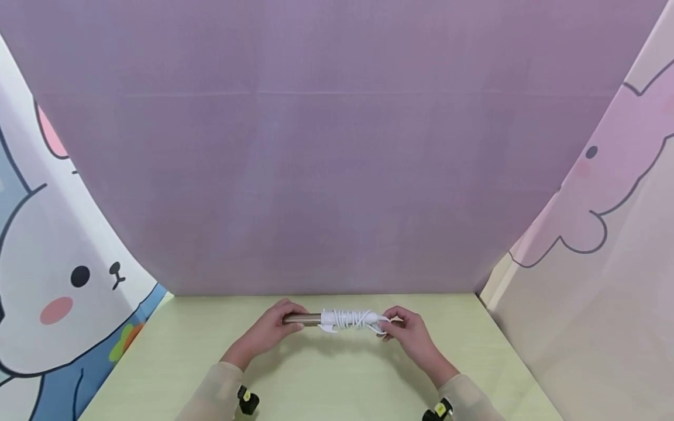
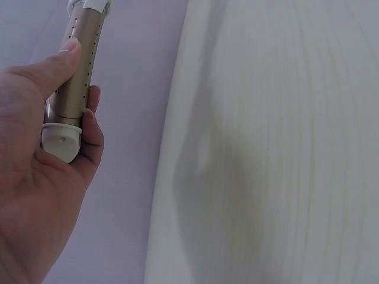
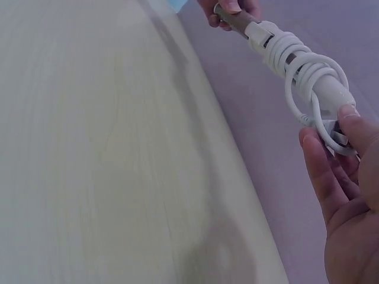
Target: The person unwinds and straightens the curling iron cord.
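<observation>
A curling iron (image 1: 327, 317) with a gold barrel and white handle is held level above the table's far part. My left hand (image 1: 267, 330) grips the barrel, thumb on one side and fingers on the other. In the left wrist view the barrel (image 2: 80, 62) shows rows of small holes and a white end cap (image 2: 61, 141). White power cord (image 3: 283, 54) is wound in several turns round the handle. At the handle's tail, my right hand (image 1: 413, 339) pinches the cord's end, where a plug (image 3: 339, 133) partly shows between thumb and fingers.
Beneath the hands is a pale wood-grain table (image 1: 337, 389). A purple cloth (image 1: 337, 175) hangs behind it. Printed cartoon curtains stand along the left (image 1: 47, 251) and the right (image 1: 595, 292). Shadows of both arms fall on the tabletop.
</observation>
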### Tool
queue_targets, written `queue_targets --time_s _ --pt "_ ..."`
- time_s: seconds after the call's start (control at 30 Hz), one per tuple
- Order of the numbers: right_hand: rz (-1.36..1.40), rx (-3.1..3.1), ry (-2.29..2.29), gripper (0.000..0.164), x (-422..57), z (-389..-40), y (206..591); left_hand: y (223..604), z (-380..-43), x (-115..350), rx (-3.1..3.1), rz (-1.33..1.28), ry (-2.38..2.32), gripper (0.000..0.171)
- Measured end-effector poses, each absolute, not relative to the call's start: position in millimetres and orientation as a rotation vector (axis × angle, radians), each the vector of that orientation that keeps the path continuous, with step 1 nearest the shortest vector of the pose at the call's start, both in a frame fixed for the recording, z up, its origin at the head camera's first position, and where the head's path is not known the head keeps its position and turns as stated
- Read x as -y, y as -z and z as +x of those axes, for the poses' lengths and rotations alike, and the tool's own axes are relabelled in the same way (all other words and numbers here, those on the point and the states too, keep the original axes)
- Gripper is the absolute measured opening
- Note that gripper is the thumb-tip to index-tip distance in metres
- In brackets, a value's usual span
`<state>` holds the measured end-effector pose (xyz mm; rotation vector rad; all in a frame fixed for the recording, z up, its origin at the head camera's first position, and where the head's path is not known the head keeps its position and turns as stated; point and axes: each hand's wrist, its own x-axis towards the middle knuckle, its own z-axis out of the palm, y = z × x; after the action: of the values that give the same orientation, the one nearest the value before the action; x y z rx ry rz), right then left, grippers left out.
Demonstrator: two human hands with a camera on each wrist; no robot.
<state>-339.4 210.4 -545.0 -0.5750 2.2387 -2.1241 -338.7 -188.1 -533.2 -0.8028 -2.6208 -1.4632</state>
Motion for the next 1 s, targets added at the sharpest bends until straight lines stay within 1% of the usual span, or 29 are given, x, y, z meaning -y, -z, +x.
queue_targets --time_s 0.13,0.43,0.6,0.87,1.0 --pt "-0.597 -2.217 2.127 0.022 -209.9 -339.5 546.0 534.3 -338.8 188.3 2.614 -0.796 1.459 0.026" --pt "-0.523 -2.228 2.067 0.032 -210.5 -337.8 548.8 534.5 -339.6 189.2 2.617 -0.777 1.473 0.026" --pt "-0.561 -2.248 2.034 0.035 -207.8 -336.1 551.0 534.1 -340.4 189.8 2.61 -0.777 1.469 0.027" --pt "-0.594 -2.189 2.07 0.028 -203.0 -332.3 553.1 533.7 -341.3 191.7 2.603 -0.762 1.479 0.029" --pt "-0.59 -2.173 2.092 0.027 -202.0 -331.1 554.3 535.4 -341.9 193.4 2.604 -0.736 1.484 0.031"
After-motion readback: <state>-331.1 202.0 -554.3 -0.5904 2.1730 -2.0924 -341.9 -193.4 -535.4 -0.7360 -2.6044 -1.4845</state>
